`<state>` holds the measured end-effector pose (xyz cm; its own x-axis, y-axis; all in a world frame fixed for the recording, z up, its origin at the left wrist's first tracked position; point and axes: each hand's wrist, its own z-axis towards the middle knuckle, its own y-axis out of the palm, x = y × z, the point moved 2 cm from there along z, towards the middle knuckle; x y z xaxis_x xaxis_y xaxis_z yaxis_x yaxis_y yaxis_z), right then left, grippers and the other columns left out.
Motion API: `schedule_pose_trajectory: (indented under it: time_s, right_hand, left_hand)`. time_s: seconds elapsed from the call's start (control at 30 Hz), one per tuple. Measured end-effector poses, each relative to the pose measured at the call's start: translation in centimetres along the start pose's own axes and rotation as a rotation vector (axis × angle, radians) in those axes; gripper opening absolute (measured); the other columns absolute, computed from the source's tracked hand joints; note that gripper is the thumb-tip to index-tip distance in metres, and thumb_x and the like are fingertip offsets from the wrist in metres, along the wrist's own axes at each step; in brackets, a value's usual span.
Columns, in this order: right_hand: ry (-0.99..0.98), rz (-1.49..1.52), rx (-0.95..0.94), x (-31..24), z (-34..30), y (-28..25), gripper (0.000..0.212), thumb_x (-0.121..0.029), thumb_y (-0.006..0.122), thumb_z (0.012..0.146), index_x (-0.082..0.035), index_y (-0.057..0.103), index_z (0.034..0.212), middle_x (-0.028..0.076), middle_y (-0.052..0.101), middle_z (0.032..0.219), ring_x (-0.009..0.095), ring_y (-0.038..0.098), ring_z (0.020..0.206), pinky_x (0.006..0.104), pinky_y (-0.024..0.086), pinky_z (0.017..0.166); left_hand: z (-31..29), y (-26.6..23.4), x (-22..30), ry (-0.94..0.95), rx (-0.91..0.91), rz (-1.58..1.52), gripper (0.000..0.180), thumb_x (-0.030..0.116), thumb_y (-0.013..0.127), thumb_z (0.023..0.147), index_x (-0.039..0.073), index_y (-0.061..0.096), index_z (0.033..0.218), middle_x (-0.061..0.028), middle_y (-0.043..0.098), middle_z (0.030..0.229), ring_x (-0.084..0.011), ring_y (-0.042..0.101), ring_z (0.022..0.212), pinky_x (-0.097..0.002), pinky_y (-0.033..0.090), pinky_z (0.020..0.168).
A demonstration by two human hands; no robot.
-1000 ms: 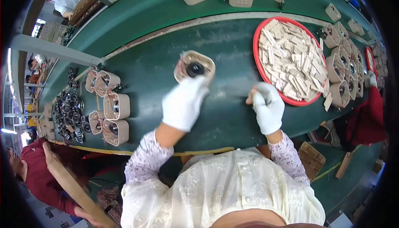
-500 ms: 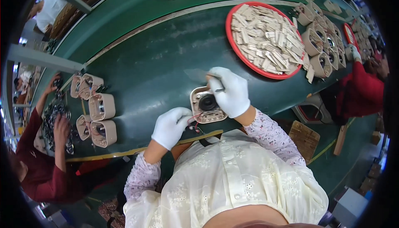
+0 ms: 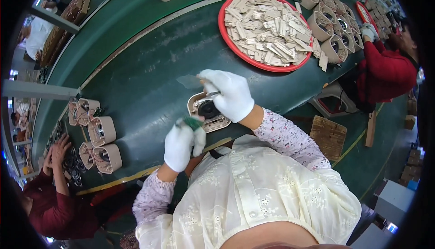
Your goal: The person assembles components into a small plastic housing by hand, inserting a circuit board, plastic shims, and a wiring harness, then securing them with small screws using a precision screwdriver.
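Observation:
In front of me on the green worktop lies a beige speaker housing [image 3: 222, 124], open side up, with a round black speaker [image 3: 208, 109] in it. My left hand [image 3: 178, 147], white-gloved, is closed on a small green circuit board [image 3: 193, 122] at the housing's near left edge. The board is somewhat blurred. My right hand [image 3: 232, 95], also gloved, is closed above the housing's far right side. A thin dark metal tool [image 3: 213, 94] shows at its fingers, its kind unclear. A see-through, film-like piece [image 3: 188, 81] juts out beyond the fingertips.
A red round tray [image 3: 223, 27] heaped with beige plastic strips [image 3: 272, 31] stands beyond my right hand. Beige housings sit in groups at the left [image 3: 102, 131] and far right [image 3: 337, 49]. Co-workers sit on both sides. A wooden stool [image 3: 328, 136] stands at the right.
My left hand has lifted a green board to the housing's edge, where red wires showed before. My right hand stays closed over the housing. The whole view has shifted somewhat.

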<state>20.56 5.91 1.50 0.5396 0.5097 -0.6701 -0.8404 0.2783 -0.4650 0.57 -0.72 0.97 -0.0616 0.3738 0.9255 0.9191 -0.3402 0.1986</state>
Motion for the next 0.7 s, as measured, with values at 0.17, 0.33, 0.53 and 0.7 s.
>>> schedule_pose_trajectory:
  time_s: [0.17, 0.33, 0.53, 0.7]
  right_hand:
    - [0.15, 0.245, -0.145, -0.1, 0.6, -3.7, 0.024, 0.001, 0.064, 0.093, -0.001, 0.072, 0.115, 0.01, 0.073, 0.089, 0.016, 0.072, 0.075, 0.0304, 0.055, 0.066]
    - [-0.256, 0.069, -0.535, -3.4, 0.7, -8.6, 0.033, 0.001, 0.066, 0.079, -0.011, 0.07, 0.11, 0.006, 0.068, 0.08, 0.025, 0.068, 0.069, 0.0354, 0.053, 0.06]
    - [-0.423, -0.29, -0.763, -4.8, -0.5, -6.5, 0.029, -0.013, 0.067, 0.075, -0.012, 0.066, 0.103, 0.003, 0.058, 0.075, 0.023, 0.064, 0.067, 0.0358, 0.051, 0.057]
    - [-0.386, -0.411, -0.891, -4.7, -1.8, -4.3, 0.029, -0.025, 0.072, 0.079, -0.012, 0.066, 0.104, 0.003, 0.062, 0.086, 0.023, 0.066, 0.073, 0.0368, 0.053, 0.058]
  left_hand:
    - [-0.1, 0.8, 0.3, 0.033, -0.189, -0.889, 0.06, 0.048, 0.047, 0.107, 0.005, 0.042, 0.149, -0.0039, 0.048, 0.089, -0.0137, 0.036, 0.059, -0.0272, 0.034, 0.052]
    - [-0.6, 0.2, -0.8, 0.031, -0.165, -0.959, 0.046, 0.005, 0.06, 0.089, 0.006, 0.051, 0.134, -0.0043, 0.046, 0.099, -0.0144, 0.04, 0.069, -0.0274, 0.039, 0.054]
    - [-0.9, 0.4, -1.9, 0.176, 0.1, -0.45, 0.021, -0.015, 0.059, 0.087, 0.0, 0.055, 0.101, -0.014, 0.062, 0.105, -0.0238, 0.069, 0.081, -0.0324, 0.06, 0.059]
    - [-0.2, 0.0, -0.7, 0.425, 0.187, 0.148, 0.02, 0.001, 0.077, 0.083, 0.004, 0.059, 0.093, -0.0114, 0.067, 0.088, -0.0242, 0.07, 0.071, -0.0333, 0.056, 0.059]
